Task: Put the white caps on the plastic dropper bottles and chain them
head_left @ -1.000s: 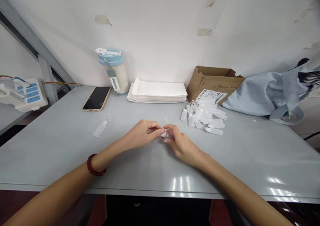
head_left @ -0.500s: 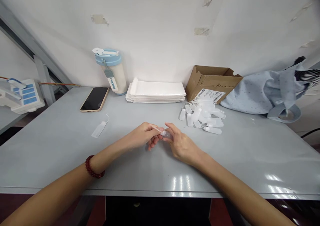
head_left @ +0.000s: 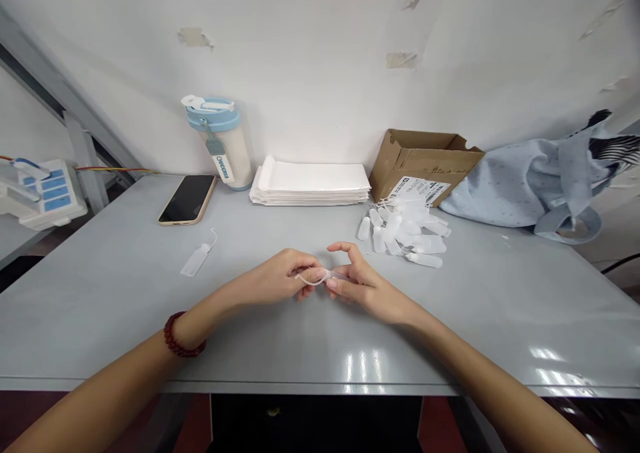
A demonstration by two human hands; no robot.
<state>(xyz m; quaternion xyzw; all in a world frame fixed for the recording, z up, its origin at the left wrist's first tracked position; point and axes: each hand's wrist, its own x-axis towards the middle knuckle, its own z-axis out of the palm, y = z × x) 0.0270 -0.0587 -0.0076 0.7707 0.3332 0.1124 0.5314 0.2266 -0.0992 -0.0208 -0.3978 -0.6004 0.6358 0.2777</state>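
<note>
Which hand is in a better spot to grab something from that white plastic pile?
Probably the right hand: it's closer to the white plastic pile, while the left hand is farther away. Both hold a small plastic piece, though.

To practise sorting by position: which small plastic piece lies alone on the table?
The plastic piece in front of the phone; the others lie in a pile, except the held piece in the hands.

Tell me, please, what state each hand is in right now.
Left hand: closed, pinching the small translucent piece near its thin tail.
Right hand: closed, holding the same piece's other end.
</note>
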